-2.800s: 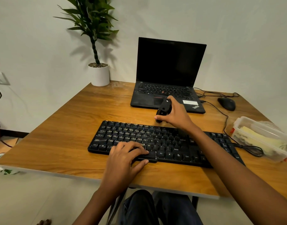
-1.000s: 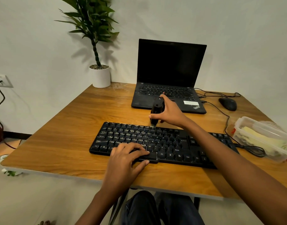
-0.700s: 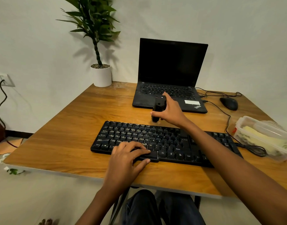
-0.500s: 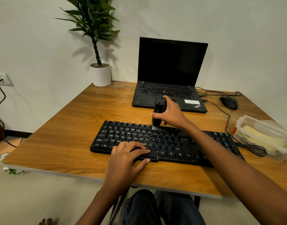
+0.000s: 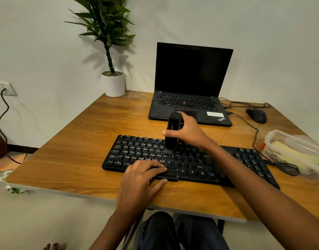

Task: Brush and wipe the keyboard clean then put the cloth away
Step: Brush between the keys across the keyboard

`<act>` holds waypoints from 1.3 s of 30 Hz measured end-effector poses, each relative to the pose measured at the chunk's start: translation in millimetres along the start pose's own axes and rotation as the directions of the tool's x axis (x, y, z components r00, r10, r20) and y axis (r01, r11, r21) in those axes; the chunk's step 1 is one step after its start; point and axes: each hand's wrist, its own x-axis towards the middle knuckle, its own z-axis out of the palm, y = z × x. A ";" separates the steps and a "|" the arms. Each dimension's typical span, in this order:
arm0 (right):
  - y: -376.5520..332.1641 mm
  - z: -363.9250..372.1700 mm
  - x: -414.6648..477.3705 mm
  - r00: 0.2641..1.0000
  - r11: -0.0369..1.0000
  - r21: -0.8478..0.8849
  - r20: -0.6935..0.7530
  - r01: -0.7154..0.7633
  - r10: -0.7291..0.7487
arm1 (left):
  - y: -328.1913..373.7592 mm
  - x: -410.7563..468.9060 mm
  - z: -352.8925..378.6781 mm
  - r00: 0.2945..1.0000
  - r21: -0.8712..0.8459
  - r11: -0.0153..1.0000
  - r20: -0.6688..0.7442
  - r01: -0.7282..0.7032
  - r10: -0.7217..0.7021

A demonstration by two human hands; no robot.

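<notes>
The keyboard (image 5: 137, 150) lies across the near middle of the worktop (image 5: 79, 152). The right hand (image 5: 190, 135), its forearm reaching in from the near right over the keys, has its fingers clamped round a black brush (image 5: 173, 127) held upright, with the bristles down on the middle rows. The left hand (image 5: 142, 177) lies flat by the space bar (fingers straight and close together, thumb against the front rim). A yellow cloth (image 5: 288, 152) sits in a clear container (image 5: 268, 141) at the right.
</notes>
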 end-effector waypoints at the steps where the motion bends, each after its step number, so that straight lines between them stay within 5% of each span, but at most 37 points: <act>1: 2.4 1.3 -1.0 1.000 1.000 -0.022 0.020 -0.004 0.004 | 0.1 0.3 0.1 1.000 0.001 1.000 -0.002 -0.001 0.001; 5: 3.6 -1.2 0.0 0.987 0.996 -0.078 -0.151 0.042 -0.054 | 0.2 -0.1 0.4 1.000 0.007 1.000 -0.004 -0.002 0.002; 9: 2.2 1.7 -5.3 1.000 1.000 0.015 0.002 -0.011 0.011 | -0.3 0.2 0.1 1.000 0.013 1.000 -0.006 -0.010 0.010; 13: 1.5 1.8 -3.1 0.989 0.998 -0.047 -0.135 0.052 -0.057 | 0.0 -0.5 0.2 1.000 -0.001 1.000 -0.010 0.000 0.000; 17: 0.6 4.3 -5.3 1.000 0.999 -0.033 -0.005 0.011 -0.011 | -0.4 -0.7 0.2 1.000 -0.001 1.000 -0.014 -0.002 0.002; 21: 0.4 2.7 -5.3 0.982 0.997 -0.059 -0.180 0.048 -0.058 | -0.5 -1.4 0.6 1.000 0.006 1.000 -0.014 -0.004 0.004; 27: 1.3 9.5 -19.2 1.000 1.000 0.024 -0.016 0.009 -0.009 | -0.6 -1.4 1.3 1.000 -0.001 1.000 -0.015 0.010 -0.010; 31: 1.7 3.7 -11.7 0.989 0.997 -0.082 -0.145 0.006 -0.018 | 0.1 -1.1 0.8 1.000 -0.012 1.000 -0.013 0.023 -0.023; 36: -5.5 17.4 -14.7 0.999 0.994 -0.098 -0.014 0.043 -0.045 | -0.9 -1.4 1.1 1.000 -0.008 1.000 -0.011 0.019 -0.019; 39: -5.3 10.6 -9.1 0.993 0.988 -0.150 -0.109 0.030 -0.047 | -1.0 -1.2 0.9 1.000 -0.004 1.000 -0.006 0.020 -0.020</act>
